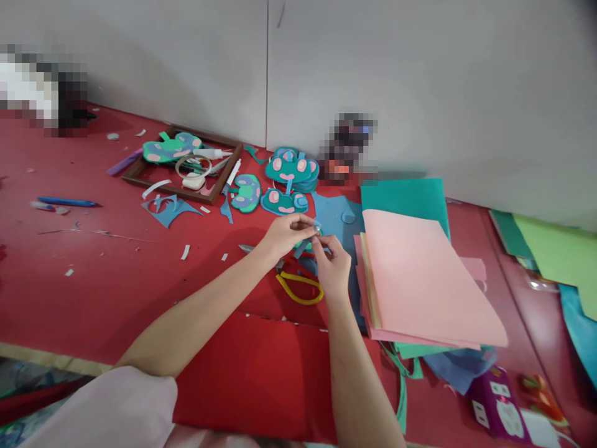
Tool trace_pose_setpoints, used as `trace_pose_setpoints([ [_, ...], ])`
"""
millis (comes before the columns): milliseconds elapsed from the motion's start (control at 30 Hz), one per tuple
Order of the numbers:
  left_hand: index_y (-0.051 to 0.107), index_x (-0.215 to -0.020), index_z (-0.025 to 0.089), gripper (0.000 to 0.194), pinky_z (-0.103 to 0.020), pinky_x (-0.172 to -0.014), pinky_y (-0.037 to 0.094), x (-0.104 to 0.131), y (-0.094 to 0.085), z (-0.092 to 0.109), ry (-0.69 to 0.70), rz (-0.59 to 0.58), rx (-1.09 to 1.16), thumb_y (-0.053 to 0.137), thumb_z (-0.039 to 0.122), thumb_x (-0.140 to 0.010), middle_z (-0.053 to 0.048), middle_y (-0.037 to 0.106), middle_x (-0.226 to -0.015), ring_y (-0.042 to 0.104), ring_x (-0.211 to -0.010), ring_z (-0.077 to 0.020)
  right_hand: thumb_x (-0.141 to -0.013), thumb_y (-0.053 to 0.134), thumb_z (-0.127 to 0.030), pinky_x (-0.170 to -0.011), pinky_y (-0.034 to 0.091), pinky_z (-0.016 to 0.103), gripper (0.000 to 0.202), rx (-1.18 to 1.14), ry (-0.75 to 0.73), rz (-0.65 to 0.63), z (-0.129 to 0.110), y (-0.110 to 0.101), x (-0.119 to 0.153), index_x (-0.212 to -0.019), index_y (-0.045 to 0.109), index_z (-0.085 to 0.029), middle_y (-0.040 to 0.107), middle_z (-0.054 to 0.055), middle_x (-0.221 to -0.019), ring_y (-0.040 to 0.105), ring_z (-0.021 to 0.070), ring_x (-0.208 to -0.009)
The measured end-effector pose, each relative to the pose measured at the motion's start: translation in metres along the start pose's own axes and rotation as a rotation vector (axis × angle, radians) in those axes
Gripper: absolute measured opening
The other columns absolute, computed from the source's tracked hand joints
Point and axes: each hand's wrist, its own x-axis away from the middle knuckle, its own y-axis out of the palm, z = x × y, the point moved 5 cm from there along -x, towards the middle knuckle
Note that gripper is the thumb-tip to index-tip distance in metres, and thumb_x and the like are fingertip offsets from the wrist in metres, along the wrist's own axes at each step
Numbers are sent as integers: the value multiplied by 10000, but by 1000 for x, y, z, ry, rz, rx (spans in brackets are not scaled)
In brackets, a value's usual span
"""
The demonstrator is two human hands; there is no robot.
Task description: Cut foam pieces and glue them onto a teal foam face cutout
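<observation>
My left hand and my right hand meet fingertip to fingertip over the table. Both are closed in a pinch around a small pale-blue piece with a whitish spot; its exact kind is too small to make out. Just beneath the fingers lies a green foam cutout, partly hidden by them. Scissors with yellow-lined handles rest below my hands, their blades pointing left. Beyond my fingertips sit teal animal-face foam shapes with pink spots, some of them stacked, and a green one with purple patches.
A wooden frame holds a foam face, a tape roll and tubes. Pink foam sheets lie in a pile at right, over a blue sheet. Blue scraps and a blue pen are on the red table.
</observation>
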Motion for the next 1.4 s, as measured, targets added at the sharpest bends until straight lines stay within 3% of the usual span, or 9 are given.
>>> trace_pose_setpoints([
  [167, 629, -810, 150, 130, -285, -743, 503, 0, -4, 0, -4, 66, -33, 676, 216, -709, -47, 692, -826, 652, -838, -164, -815, 566, -414, -598, 449, 231, 246, -6, 30, -90, 0, 11, 2, -767, 617, -178, 618, 23, -774, 574, 135, -702],
  [333, 600, -766, 156, 86, -299, -804, 501, -1, -11, 6, 40, 98, -3, 659, 185, -710, -29, 684, -785, 661, -816, -151, -783, 602, -443, -622, 449, 250, 273, -15, 91, -130, 4, 15, 3, -724, 636, -178, 636, 11, -693, 581, 140, -666],
  [567, 603, -771, 166, 113, -283, -764, 512, -14, -41, 17, 174, 188, -20, 658, 248, -716, -22, 679, -771, 652, -811, -154, -779, 604, -451, -639, 460, 266, 281, -24, 108, -227, 5, 20, 5, -735, 661, -179, 672, 29, -741, 605, 157, -696],
  [733, 637, -810, 177, 114, -266, -714, 497, -24, -71, 17, 241, 243, -360, 634, 253, -726, -32, 694, -820, 644, -782, -160, -817, 581, -382, -681, 465, 267, 221, 131, -29, -184, 4, 17, 2, -763, 672, -187, 661, 29, -768, 611, 157, -731],
  [867, 642, -778, 197, 72, -286, -683, 475, -27, -87, 9, 165, 232, -649, 616, 197, -711, -43, 700, -793, 646, -715, -181, -844, 561, -331, -677, 470, 257, 193, 225, -125, -112, 3, 11, 1, -776, 668, -185, 649, 35, -781, 602, 149, -724],
  [967, 645, -746, 208, 53, -295, -649, 458, -30, -93, 1, 115, 212, -719, 616, 194, -704, -48, 701, -772, 642, -690, -196, -849, 557, -331, -683, 476, 263, 193, 247, -127, -106, 6, 10, 1, -785, 667, -187, 650, 39, -787, 605, 153, -725],
  [1133, 648, -749, 210, 52, -282, -663, 457, -35, -97, -9, 107, 176, -735, 630, 208, -701, -39, 700, -776, 639, -711, -191, -837, 566, -318, -706, 479, 278, 171, 258, -113, -135, 9, 13, 1, -794, 676, -195, 662, 45, -808, 617, 169, -757],
  [1300, 650, -911, 199, 196, -287, -747, 454, -27, -92, 6, 209, 290, -924, 612, 150, -725, -64, 688, -934, 623, -810, -190, -838, 541, -282, -720, 482, 281, 164, 253, -108, -166, 10, 15, 1, -837, 689, -211, 663, 49, -866, 616, 167, -761],
  [1400, 632, -965, 190, 205, -268, -744, 461, -23, -70, 12, 299, 103, -853, 605, 169, -762, -60, 676, -973, 627, -795, -167, -831, 541, -287, -683, 467, 280, 175, 305, -66, -78, 11, 9, 0, -836, 691, -195, 652, 46, -827, 584, 149, -662],
])
